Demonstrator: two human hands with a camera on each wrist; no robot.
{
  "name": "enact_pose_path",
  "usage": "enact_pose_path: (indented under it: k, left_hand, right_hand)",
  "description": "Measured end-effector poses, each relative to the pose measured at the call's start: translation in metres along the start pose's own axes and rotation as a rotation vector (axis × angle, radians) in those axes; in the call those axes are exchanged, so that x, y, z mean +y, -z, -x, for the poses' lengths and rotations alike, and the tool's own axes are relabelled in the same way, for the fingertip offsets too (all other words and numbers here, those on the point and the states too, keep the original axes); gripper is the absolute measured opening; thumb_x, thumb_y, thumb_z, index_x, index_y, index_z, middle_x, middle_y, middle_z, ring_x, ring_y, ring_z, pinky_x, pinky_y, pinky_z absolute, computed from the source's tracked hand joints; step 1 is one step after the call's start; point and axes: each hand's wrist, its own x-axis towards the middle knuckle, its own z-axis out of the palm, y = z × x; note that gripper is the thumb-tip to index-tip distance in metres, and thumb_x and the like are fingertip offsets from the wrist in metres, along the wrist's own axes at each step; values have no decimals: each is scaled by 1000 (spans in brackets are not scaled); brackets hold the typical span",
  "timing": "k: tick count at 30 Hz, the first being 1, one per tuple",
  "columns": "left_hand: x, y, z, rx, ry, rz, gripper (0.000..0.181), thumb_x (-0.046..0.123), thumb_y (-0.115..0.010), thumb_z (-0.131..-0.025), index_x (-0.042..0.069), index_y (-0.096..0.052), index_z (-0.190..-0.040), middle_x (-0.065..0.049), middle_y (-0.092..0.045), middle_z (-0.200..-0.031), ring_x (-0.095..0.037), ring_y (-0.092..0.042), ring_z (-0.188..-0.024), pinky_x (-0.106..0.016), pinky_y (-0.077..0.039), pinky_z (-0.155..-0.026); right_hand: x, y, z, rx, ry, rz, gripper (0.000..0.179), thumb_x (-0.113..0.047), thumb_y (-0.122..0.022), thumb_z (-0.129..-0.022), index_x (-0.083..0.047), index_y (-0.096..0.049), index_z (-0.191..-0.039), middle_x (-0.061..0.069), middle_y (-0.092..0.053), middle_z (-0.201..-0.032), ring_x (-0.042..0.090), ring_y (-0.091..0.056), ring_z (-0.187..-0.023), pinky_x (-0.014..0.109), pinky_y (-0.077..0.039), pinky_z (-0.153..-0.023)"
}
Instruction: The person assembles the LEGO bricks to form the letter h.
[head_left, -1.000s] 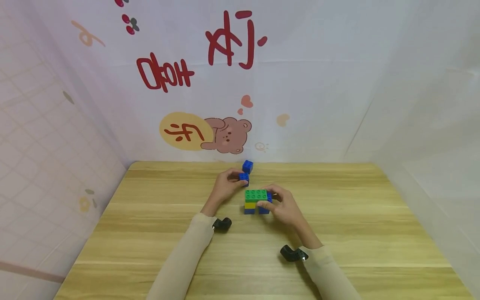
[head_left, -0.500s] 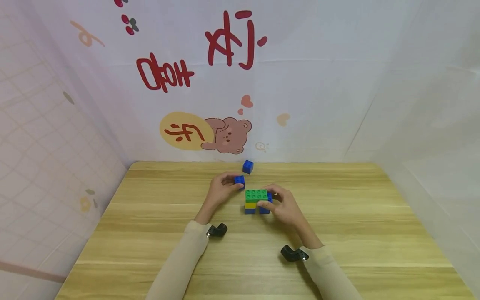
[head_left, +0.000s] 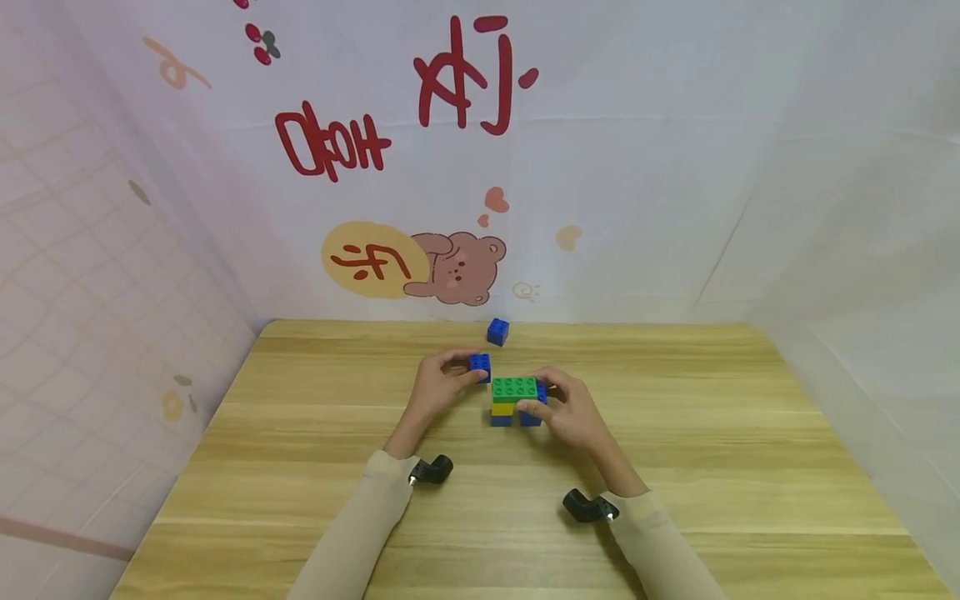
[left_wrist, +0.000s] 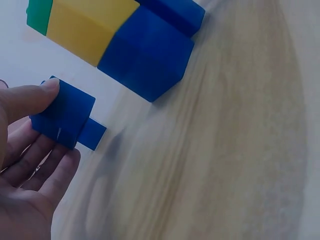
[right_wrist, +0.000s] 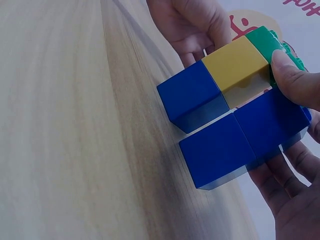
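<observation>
Here, blue block (left_wrist: pixel 66 114) between left fingers (left_wrist: pixel 61 174).

**Smooth Plastic over Streaked Wood**

Looks like hard plastic on the green block (head_left: pixel 514 388) at the centre of the head view, round-studded and lightly glossy. Shows flat, smooth faces on the yellow block (right_wrist: pixel 232 72) and stacked blue blocks (right_wrist: pixel 217 152) in the right wrist view, with a pale sheen along the blue undersides. Same smooth plastic on the pinched blue block (left_wrist: pixel 72 115), left in the left wrist view. Runs to streaked wood grain on the tabletop (head_left: pixel 262 467), smooth, satin at lower centre. Matt cloth on the cream sleeves (head_left: pixel 345 533), bottom of frame. Dark, plastic-looking wrist mounts (head_left: pixel 587 505). Creased, thin sheeting on the backdrop (head_left: pixel 637 150), cloth or film unclear.
</observation>
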Motion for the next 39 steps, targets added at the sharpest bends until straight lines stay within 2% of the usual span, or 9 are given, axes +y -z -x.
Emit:
enact_pose_path:
  k: [6,11,20,26,30,33,39]
  left_hand:
    - [4,-2,3,1,-34,66,33,11,-86,-84,8,-77,-115,-13,-73,-118,-27,-71,-112,-32,-60,-99]
    - [6,-3,6,-12,-55,120,32,5,-84,-84,7,-76,-114,-15,-71,-119,-30,-72,-109,-27,-61,-93]
    - [17,1,14,-2,-68,140,31,2,-82,-85,6,-75,-115,-16,-70,-116,-31,-72,-102,-23,-63,-82]
    - [23,4,15,-12,-84,169,29,1,-79,-88,3,-72,-116,-19,-69,-118,-35,-69,-103,-22,-62,-82]
    - [27,6,16,-16,-120,177,29,0,-77,-89,1,-70,-117,-19,-67,-122,-40,-66,-107,-19,-61,-85]
    - [30,6,17,-18,-158,195,29,0,-77,-89,-2,-69,-117,-21,-66,-124,-42,-64,-107,-18,-60,-87]
    - [38,3,20,-13,-233,215,31,-1,-77,-88,-5,-69,-117,-24,-66,-122,-34,-66,-102,-18,-59,-88]
  right_hand:
    - [21,1,-5,15,15,13,32,-16,-83,-87,-13,-70,-116,6,-72,-108,22,-64,-101,47,-56,-101]
    - [24,3,-6,2,31,4,32,-24,-85,-86,-18,-71,-114,0,-72,-106,18,-65,-99,41,-57,-99]
    - [24,0,-8,-3,18,8,34,-16,-82,-88,-11,-70,-119,8,-71,-112,25,-63,-103,48,-56,-101]
    - [10,1,-6,-6,1,2,31,-11,-81,-88,-6,-70,-117,12,-71,-111,26,-64,-102,52,-55,-102]
    - [-6,3,-1,-15,7,-16,29,-12,-80,-89,-6,-70,-116,11,-71,-110,24,-64,-100,53,-55,-102]
    - [-10,4,0,-16,6,-14,28,-13,-80,-89,-7,-69,-115,10,-71,-110,23,-63,-100,53,-55,-102]
    - [-10,3,1,-13,3,-17,27,-12,-81,-89,-6,-69,-113,11,-70,-108,25,-63,-100,54,-55,-103]
